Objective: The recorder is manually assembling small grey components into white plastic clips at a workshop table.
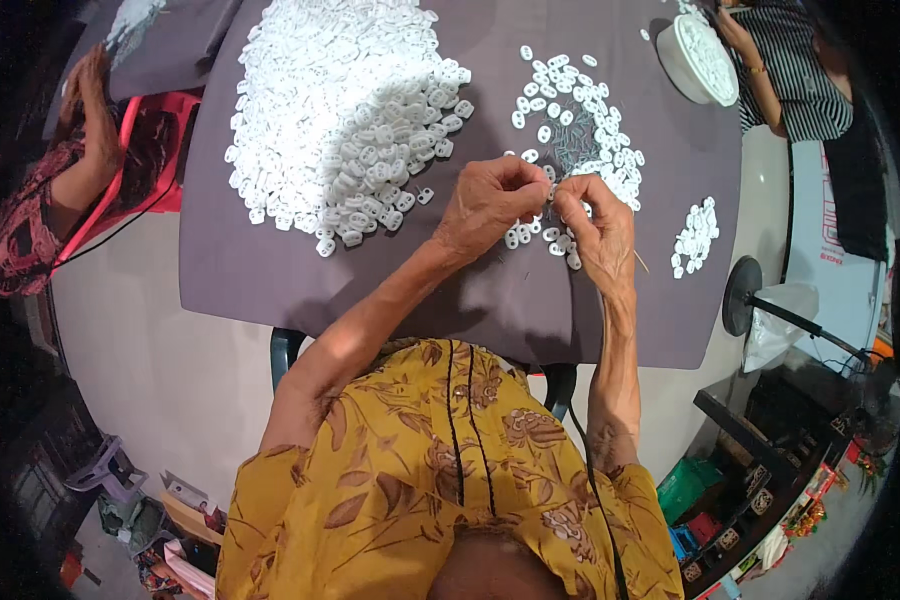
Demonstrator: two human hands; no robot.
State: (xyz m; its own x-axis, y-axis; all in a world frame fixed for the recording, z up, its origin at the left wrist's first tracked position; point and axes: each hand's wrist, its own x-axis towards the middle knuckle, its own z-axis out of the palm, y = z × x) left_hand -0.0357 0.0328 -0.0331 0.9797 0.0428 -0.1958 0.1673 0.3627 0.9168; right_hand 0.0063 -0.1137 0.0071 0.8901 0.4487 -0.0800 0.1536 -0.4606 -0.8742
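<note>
My left hand and my right hand meet over the table, fingertips pinched together around a small white plastic piece. Most of that piece is hidden by the fingers. Just beyond them lies a loose ring of white oval pieces with two holes, around a pile of small thin grey metal pins. Left of my left hand rises a large heap of white plastic pieces. A thin tan stick-like thing shows beside my right wrist; what it is I cannot tell.
The grey-covered table holds a small cluster of white pieces at right. A white bowl of pieces tips near a person in a striped top. Another person's arm and a red chair are at left. A round-based stand is at right.
</note>
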